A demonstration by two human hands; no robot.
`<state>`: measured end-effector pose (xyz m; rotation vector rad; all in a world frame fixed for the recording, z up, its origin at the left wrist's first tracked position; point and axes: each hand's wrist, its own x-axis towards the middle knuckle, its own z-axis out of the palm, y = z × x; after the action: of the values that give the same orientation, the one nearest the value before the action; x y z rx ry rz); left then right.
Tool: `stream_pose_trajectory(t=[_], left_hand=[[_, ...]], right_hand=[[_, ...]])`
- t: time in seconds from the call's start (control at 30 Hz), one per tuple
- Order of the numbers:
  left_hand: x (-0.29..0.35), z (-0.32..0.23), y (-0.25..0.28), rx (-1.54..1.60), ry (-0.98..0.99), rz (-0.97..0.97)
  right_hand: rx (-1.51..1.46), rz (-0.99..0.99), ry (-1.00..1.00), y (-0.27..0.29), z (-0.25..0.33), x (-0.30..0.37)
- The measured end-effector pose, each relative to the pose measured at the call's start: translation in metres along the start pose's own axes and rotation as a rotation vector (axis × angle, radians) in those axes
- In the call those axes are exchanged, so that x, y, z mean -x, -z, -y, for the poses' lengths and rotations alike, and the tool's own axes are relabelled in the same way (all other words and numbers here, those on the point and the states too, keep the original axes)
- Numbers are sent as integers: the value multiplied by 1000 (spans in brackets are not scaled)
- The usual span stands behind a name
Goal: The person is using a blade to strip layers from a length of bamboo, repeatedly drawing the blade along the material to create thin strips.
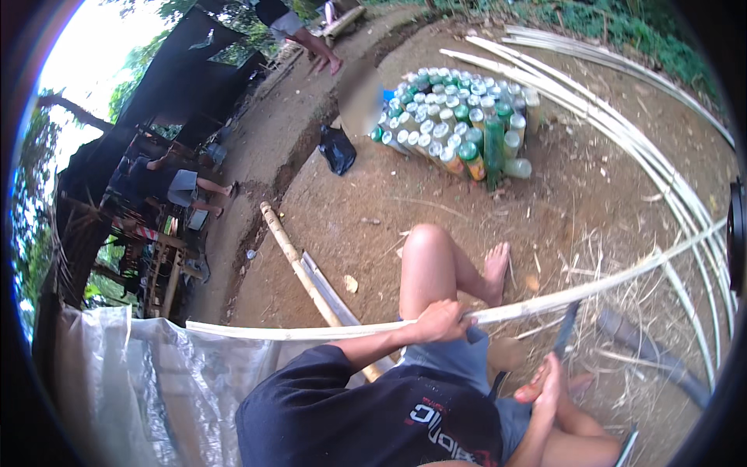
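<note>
Nearest, the right hand (545, 383) appears closed round the handle of a dark-bladed knife (567, 332); the left hand (440, 321), fingers curled firmly, grips a long pale strip (591, 285) held across the lap. Should the strip twist or that grip slacken, the blade could skid toward the bare leg (428, 265). Beyond: clustered bottles (459, 117) and further pale strips (665, 175) curving over bare earth
</note>
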<state>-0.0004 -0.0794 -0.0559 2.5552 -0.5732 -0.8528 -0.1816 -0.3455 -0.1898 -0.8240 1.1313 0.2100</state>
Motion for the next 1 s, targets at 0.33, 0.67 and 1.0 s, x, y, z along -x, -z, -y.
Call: stream_pose_trajectory(t=[0.33,0.67,1.0], left_hand=[[0,-22,-8,-63,-13,-104],[5,-7,-21,106,-107,-304],[43,9,24,139,-287,-781]], right_hand=[[118,119,66,4,-14,-49],[392,-12,210,40,-53,-104],[778,-1,360,53,-53,-109]])
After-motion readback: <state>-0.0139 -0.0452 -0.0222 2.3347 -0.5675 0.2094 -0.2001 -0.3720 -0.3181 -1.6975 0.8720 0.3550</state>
